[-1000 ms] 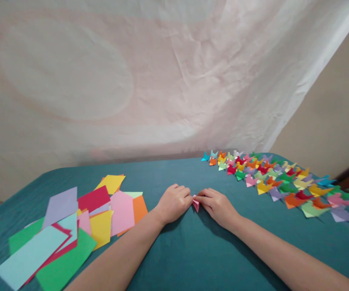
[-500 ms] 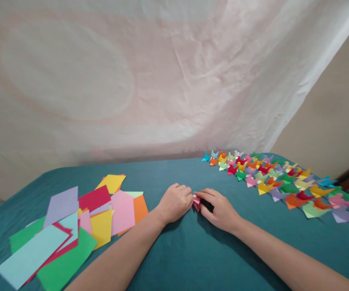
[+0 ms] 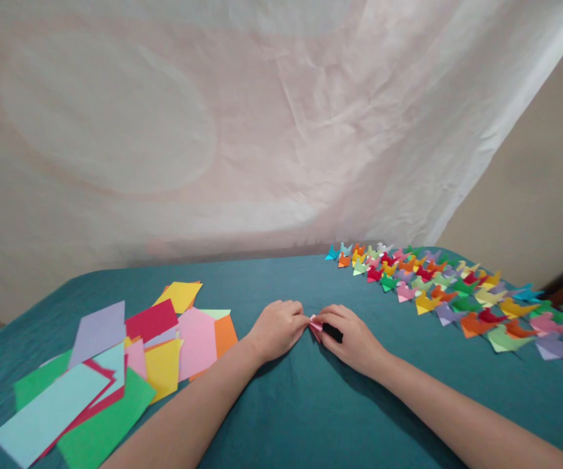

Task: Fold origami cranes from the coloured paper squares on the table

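Observation:
Both my hands meet at the middle of a teal cloth-covered table [image 3: 311, 404]. My left hand [image 3: 279, 329] is closed, its fingertips pinching the left side of a small pink folded paper piece [image 3: 315, 323]. My right hand [image 3: 352, 335] is closed on the same piece from the right, its thumb and fingers curled over it. Most of the pink paper is hidden between the fingers. Whether the piece touches the cloth I cannot tell.
A loose heap of flat coloured paper sheets [image 3: 115, 358] lies at the left. Several small folded paper figures in many colours [image 3: 438, 286] lie in rows at the right, running back toward a pale hanging cloth backdrop [image 3: 213, 130].
My right hand's fingers have curled further over the pink piece and a dark gap shows beneath them. Both hands stayed in place.

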`<state>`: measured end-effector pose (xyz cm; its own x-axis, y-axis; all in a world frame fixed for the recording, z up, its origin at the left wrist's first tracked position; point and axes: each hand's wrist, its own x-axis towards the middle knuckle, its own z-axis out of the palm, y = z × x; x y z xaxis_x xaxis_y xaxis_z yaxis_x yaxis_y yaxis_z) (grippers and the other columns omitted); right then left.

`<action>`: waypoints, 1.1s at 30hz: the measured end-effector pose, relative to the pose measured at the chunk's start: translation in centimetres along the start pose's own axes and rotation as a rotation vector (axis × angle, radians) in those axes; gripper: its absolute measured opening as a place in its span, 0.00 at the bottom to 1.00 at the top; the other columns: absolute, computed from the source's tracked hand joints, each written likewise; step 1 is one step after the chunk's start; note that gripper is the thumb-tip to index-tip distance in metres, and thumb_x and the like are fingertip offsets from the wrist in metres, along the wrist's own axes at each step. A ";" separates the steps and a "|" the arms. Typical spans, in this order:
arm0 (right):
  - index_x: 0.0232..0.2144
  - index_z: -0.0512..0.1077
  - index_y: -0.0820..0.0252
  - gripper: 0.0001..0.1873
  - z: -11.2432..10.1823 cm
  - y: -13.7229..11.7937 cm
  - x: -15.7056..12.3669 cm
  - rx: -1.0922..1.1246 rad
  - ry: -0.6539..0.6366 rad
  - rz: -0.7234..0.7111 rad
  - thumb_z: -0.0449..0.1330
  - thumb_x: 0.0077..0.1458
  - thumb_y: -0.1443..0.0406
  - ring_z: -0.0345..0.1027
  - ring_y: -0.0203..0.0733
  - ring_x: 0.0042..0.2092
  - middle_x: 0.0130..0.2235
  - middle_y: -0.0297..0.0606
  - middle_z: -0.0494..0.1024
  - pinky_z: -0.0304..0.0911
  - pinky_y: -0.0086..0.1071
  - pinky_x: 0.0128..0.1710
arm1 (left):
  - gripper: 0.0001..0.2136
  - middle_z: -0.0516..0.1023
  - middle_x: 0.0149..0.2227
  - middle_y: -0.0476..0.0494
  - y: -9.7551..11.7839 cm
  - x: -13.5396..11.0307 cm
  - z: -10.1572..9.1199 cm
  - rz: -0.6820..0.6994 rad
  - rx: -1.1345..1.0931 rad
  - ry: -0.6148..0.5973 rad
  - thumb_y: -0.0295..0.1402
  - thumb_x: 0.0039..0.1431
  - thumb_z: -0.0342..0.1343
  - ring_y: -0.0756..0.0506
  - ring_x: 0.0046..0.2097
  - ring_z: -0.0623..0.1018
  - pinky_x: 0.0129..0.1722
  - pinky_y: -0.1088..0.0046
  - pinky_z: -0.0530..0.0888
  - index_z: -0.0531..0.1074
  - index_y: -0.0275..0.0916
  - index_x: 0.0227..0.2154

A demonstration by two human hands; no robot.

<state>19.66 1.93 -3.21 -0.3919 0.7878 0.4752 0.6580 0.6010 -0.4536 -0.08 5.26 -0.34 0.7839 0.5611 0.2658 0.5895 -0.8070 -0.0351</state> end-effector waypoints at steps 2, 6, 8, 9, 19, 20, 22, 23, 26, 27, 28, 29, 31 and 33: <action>0.40 0.72 0.56 0.10 -0.1 0.0 -0.1 -0.016 -0.007 -0.018 0.56 0.55 0.69 0.66 0.41 0.40 0.39 0.39 0.73 0.62 0.36 0.42 | 0.09 0.70 0.34 0.45 -0.2 -0.2 -0.1 -0.013 -0.063 -0.002 0.30 0.61 0.48 0.48 0.37 0.70 0.36 0.73 0.65 0.73 0.41 0.38; 0.42 0.71 0.56 0.11 -0.5 -0.2 -0.1 -0.058 -0.025 -0.054 0.55 0.56 0.69 0.66 0.41 0.40 0.40 0.40 0.73 0.62 0.36 0.40 | 0.10 0.70 0.35 0.45 -0.3 -0.4 -0.2 -0.045 -0.155 0.010 0.29 0.58 0.49 0.47 0.37 0.70 0.38 0.72 0.66 0.74 0.42 0.39; 0.42 0.71 0.56 0.12 -0.7 -0.4 -0.1 -0.080 -0.039 -0.071 0.54 0.56 0.69 0.66 0.41 0.40 0.40 0.40 0.73 0.62 0.36 0.40 | 0.12 0.69 0.35 0.45 -0.3 -0.4 -0.1 -0.051 -0.183 0.016 0.28 0.58 0.49 0.47 0.38 0.70 0.38 0.72 0.67 0.74 0.42 0.41; 0.42 0.71 0.56 0.12 -0.8 -0.5 -0.1 -0.089 -0.047 -0.080 0.54 0.56 0.70 0.65 0.41 0.40 0.40 0.40 0.73 0.62 0.36 0.40 | 0.12 0.70 0.35 0.45 -0.3 -0.4 -0.1 -0.052 -0.195 0.017 0.28 0.57 0.49 0.47 0.38 0.69 0.38 0.72 0.67 0.74 0.43 0.42; 0.43 0.72 0.56 0.13 -1.2 -1.1 0.1 -0.172 -0.086 -0.129 0.53 0.57 0.71 0.64 0.42 0.41 0.40 0.41 0.73 0.61 0.36 0.40 | 0.14 0.70 0.36 0.45 -0.5 -0.5 -0.1 -0.041 -0.212 -0.002 0.28 0.56 0.49 0.46 0.39 0.69 0.39 0.71 0.66 0.72 0.43 0.45; 0.43 0.72 0.56 0.13 -1.2 -1.0 0.1 -0.177 -0.091 -0.135 0.53 0.57 0.71 0.64 0.42 0.41 0.40 0.41 0.73 0.61 0.36 0.40 | 0.14 0.70 0.36 0.45 -0.5 -0.5 -0.1 -0.039 -0.210 -0.002 0.28 0.57 0.49 0.46 0.39 0.69 0.39 0.71 0.66 0.72 0.43 0.44; 0.43 0.71 0.56 0.14 -1.2 -1.0 0.1 -0.180 -0.099 -0.142 0.53 0.57 0.71 0.64 0.42 0.41 0.40 0.41 0.72 0.61 0.36 0.40 | 0.13 0.70 0.36 0.44 -0.5 -0.5 -0.2 -0.035 -0.203 0.000 0.29 0.57 0.49 0.47 0.38 0.69 0.39 0.71 0.66 0.73 0.42 0.43; 0.44 0.71 0.56 0.14 -1.2 -0.9 0.0 -0.181 -0.104 -0.143 0.53 0.57 0.71 0.63 0.42 0.42 0.40 0.41 0.72 0.60 0.36 0.41 | 0.13 0.70 0.36 0.45 -0.5 -0.5 -0.2 -0.033 -0.201 0.000 0.29 0.57 0.49 0.47 0.38 0.69 0.39 0.71 0.66 0.73 0.42 0.43; 0.44 0.71 0.56 0.15 -1.3 -0.9 0.0 -0.184 -0.124 -0.155 0.53 0.57 0.71 0.63 0.43 0.42 0.41 0.42 0.72 0.60 0.37 0.41 | 0.12 0.70 0.36 0.45 -0.4 -0.4 -0.3 -0.033 -0.197 0.002 0.29 0.58 0.49 0.47 0.38 0.69 0.39 0.72 0.66 0.73 0.42 0.42; 0.45 0.71 0.56 0.15 -1.4 -0.8 0.0 -0.187 -0.135 -0.158 0.52 0.56 0.71 0.63 0.43 0.42 0.41 0.42 0.72 0.60 0.37 0.41 | 0.12 0.70 0.36 0.45 -0.4 -0.4 -0.3 -0.031 -0.198 0.001 0.29 0.58 0.49 0.47 0.38 0.69 0.39 0.72 0.66 0.73 0.42 0.42; 0.45 0.71 0.57 0.16 -1.5 -0.8 0.0 -0.189 -0.148 -0.159 0.52 0.56 0.72 0.62 0.43 0.43 0.41 0.42 0.72 0.60 0.37 0.41 | 0.12 0.70 0.36 0.45 -0.4 -0.4 -0.3 -0.029 -0.199 0.001 0.29 0.57 0.49 0.47 0.38 0.69 0.39 0.72 0.66 0.73 0.42 0.42; 0.45 0.71 0.57 0.17 -1.5 -0.8 0.0 -0.190 -0.159 -0.157 0.52 0.56 0.73 0.62 0.43 0.43 0.41 0.41 0.72 0.60 0.38 0.42 | 0.12 0.70 0.35 0.45 -0.4 -0.4 -0.3 -0.028 -0.199 0.000 0.28 0.57 0.49 0.47 0.38 0.69 0.39 0.72 0.66 0.73 0.42 0.42; 0.45 0.71 0.57 0.18 -1.7 -0.7 0.1 -0.180 -0.177 -0.154 0.51 0.55 0.75 0.62 0.44 0.43 0.41 0.41 0.72 0.59 0.38 0.42 | 0.13 0.70 0.36 0.45 -0.5 -0.4 -0.3 -0.022 -0.193 -0.005 0.27 0.55 0.50 0.47 0.38 0.69 0.39 0.72 0.66 0.73 0.42 0.42; 0.45 0.71 0.57 0.18 -1.7 -0.5 0.1 -0.157 -0.180 -0.157 0.49 0.56 0.75 0.61 0.43 0.44 0.42 0.41 0.72 0.59 0.38 0.43 | 0.15 0.69 0.36 0.45 -0.5 -0.5 -0.2 -0.015 -0.178 -0.010 0.26 0.54 0.50 0.47 0.38 0.69 0.39 0.71 0.66 0.73 0.43 0.43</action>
<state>20.41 1.45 -1.68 -0.5958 0.7063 0.3824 0.6663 0.7005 -0.2557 -0.78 5.39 -0.28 0.7775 0.5747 0.2552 0.5585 -0.8176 0.1399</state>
